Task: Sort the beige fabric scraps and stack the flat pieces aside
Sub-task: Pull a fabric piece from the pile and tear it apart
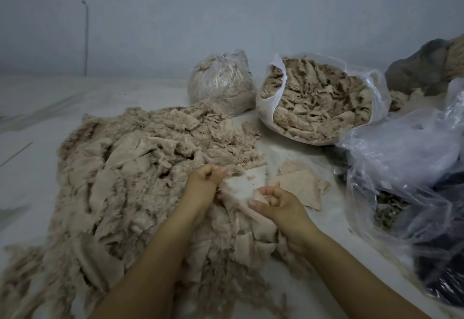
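A wide heap of beige fabric scraps (140, 168) covers the white surface in front of me, frayed and crumpled. My left hand (204, 180) is curled on a scrap at the heap's right edge. My right hand (273, 203) pinches a beige strip (261, 225) that runs back down into the heap. Just right of my hands lies a small stack of flat beige pieces (300, 183).
An open white plastic bag (270, 107) full of beige scraps stands behind the stack, with a tied clear bag (221, 82) of scraps to its left. Crumpled clear plastic bags (406, 158) and dark fabric (442, 263) fill the right side. A wall (226, 17) rises behind.
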The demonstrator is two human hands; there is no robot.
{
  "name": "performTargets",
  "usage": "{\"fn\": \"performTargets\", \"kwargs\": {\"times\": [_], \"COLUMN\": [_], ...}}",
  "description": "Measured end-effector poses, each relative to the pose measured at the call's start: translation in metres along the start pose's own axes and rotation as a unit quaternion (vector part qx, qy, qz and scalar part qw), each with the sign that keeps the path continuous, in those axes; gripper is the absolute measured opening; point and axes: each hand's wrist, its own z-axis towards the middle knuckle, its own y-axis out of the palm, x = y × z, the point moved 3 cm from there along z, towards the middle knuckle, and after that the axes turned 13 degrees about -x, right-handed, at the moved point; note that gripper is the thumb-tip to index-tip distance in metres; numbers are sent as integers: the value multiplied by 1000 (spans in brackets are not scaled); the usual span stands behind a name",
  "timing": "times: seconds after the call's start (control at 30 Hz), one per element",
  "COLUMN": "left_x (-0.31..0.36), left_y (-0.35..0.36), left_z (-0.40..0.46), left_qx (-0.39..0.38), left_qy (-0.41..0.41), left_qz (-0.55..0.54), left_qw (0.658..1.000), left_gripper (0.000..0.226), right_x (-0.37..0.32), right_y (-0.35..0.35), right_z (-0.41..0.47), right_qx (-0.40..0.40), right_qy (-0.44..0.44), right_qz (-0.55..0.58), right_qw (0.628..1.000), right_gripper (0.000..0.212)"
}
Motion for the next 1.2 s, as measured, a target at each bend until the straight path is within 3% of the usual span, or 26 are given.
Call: {"fn": "performTargets", "kwargs": {"times": [0.07,0.13,0.33,0.47,0.53,0.63,0.7,0.77,0.87,1.03,1.1,1.2], "left_x": [0,-3,-11,-13,-8,-5,-5,-8,-12,-5,-7,-10], "left_y": [0,5,1,-29,-26,8,32,38,22,44,57,56], "left_z": [1,2,10,12,7,-6,-14,-12,-4,-11,-14,-16], "left_qx": [-14,-34,-18,70,7,-176,-231,-181,-78,-172,-209,-143], "left_qy": [16,19,39,34,39,45,62,92,86,66,49,23], "left_qz": [-14,-47,-12,21,25,64,100,147,120,74,66,-15], "left_qw": [1000,998,999,997,999,981,966,968,986,980,974,989], "left_gripper": [29,28,31,29,26,16,21,32,34,20,16,28], "right_x": [-6,-11,-22,-19,-17,-15,-16,-20,-21,-12,-13,-15], "right_y": [7,15,6,-8,-10,-3,2,-6,-26,-23,-22,-34], "right_z": [4,12,19,12,9,3,-2,-8,-17,-19,-17,-17], "right_qx": [4,17,116,160,152,95,81,133,183,102,129,209], "right_qy": [-25,-40,-86,-100,-97,-110,-130,-150,-131,-81,-99,-110], "right_qz": [-12,-33,-120,-106,-122,-108,-94,-85,-45,-75,-54,-3], "right_qw": [1000,998,982,976,976,983,984,976,973,989,985,972], "right_gripper": [11,17,24,24,24,20,18,20,26,29,30,27]}}
